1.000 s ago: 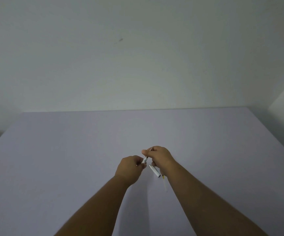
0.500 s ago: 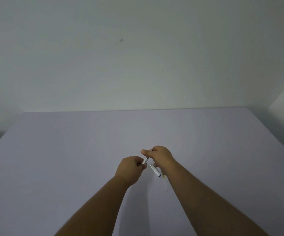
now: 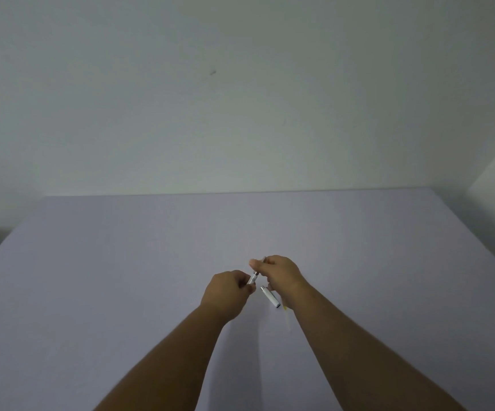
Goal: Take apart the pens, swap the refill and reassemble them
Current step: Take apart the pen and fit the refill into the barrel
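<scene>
Above the middle of the table, my left hand (image 3: 230, 289) and my right hand (image 3: 278, 272) both grip one white pen (image 3: 252, 277). The left hand holds its lower barrel. The right hand pinches its upper end, which the fingers hide. On the table below my right wrist lies a second white pen piece (image 3: 270, 296) with a dark end, pointing towards me and to the right. A thin pale refill (image 3: 286, 317) with a yellow spot at its far end lies just beyond that piece, partly hidden by my right forearm.
The lavender table (image 3: 121, 277) fills the lower half of the view. Its far edge meets a plain white wall. The table's left and right edges fall away at the sides of the view.
Both hands stay on the pen in nearly the same place. My right hand's fingers have shifted slightly at the pen's upper end. The pieces on the table have not moved.
</scene>
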